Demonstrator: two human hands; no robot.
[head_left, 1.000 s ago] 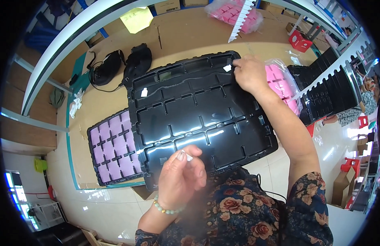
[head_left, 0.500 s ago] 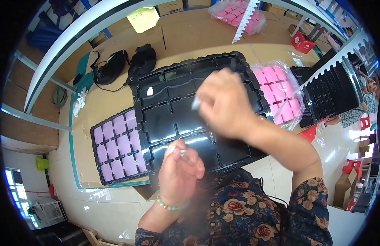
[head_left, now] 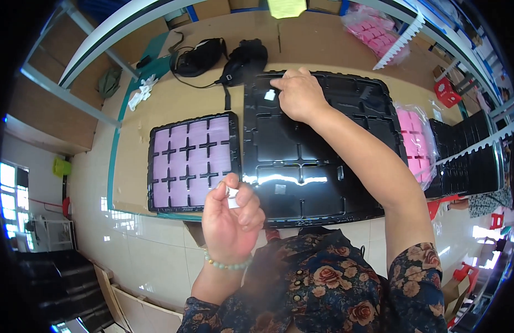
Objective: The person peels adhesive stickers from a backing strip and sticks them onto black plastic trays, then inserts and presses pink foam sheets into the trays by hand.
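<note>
— Left hand (head_left: 230,222)?
— Raised near the body, palm toward the camera, wrist bent back and wearing a bead bracelet. Fingers curled, thumb and forefinger pinched together at the top.
— Right hand (head_left: 299,95)?
— Arm stretched forward and across to the left, bare forearm, floral sleeve at the elbow. Palm down, fingers bent, forefinger tip pressing downward.

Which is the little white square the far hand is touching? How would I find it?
Find the big black tray in the middle of the brown table. Go to its far left corner, where the right hand rests. The small white square lies by the fingertips; another white square sits near the tray's near edge, far from that hand.
</note>
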